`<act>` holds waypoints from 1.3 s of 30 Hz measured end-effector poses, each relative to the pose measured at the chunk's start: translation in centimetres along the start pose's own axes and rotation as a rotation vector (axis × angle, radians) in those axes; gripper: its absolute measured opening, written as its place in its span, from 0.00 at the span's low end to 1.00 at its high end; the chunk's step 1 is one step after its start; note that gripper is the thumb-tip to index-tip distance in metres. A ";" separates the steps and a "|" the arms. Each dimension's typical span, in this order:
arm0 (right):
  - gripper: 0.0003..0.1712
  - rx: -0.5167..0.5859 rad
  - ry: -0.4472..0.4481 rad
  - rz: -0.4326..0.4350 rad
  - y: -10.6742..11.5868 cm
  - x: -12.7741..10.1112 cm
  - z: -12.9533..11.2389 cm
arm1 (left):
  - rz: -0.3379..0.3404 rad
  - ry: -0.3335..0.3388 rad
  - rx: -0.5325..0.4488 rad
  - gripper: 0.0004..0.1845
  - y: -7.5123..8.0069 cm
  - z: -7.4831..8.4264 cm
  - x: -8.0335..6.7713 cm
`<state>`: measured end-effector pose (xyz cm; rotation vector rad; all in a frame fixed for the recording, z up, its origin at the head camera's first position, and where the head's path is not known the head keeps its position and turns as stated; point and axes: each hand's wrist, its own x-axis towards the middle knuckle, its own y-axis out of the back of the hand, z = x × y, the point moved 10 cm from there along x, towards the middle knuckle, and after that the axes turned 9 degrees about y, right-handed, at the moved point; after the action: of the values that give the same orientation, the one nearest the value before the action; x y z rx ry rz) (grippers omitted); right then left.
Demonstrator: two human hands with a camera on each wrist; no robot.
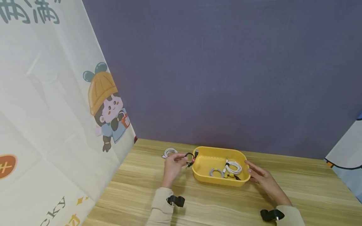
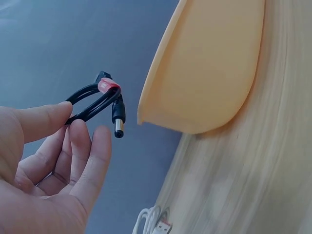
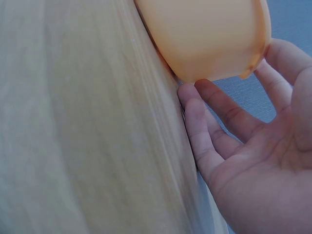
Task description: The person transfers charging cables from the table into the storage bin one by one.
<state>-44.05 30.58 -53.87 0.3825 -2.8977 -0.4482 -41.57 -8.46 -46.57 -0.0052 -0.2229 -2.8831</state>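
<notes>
The left hand [image 1: 172, 164] pinches a black cable [image 2: 97, 100] with its fingers [image 2: 44, 119], just left of the yellow tray [image 1: 220, 180]. The right hand [image 1: 261, 177] rests relaxed fingers [image 3: 214, 109] against the tray's right end; a white cable [image 1: 169, 152] lies on the worktop [image 1: 226, 204] behind the left fingers

smooth yellow plastic tray [image 1: 203, 175] (slightly glossy), matt wood-grain table [image 1: 297, 194], rubbery black cable [image 2: 92, 100].

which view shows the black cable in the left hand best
The left wrist view: the black cable fills the frame, pinched by the left hand, its red tie and barrel plug clear. The head view shows it small beside the yellow tray. The right wrist view does not show it.
</notes>
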 end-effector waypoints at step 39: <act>0.36 0.000 0.000 -0.070 2.7 3.6 0.0 | 0.189 -0.104 0.044 0.04 -4.9 2.2 -0.1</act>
<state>-48.08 32.08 -52.49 0.4857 -2.8917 -0.4593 -42.67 -3.43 -45.15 -0.1597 -0.2889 -2.6913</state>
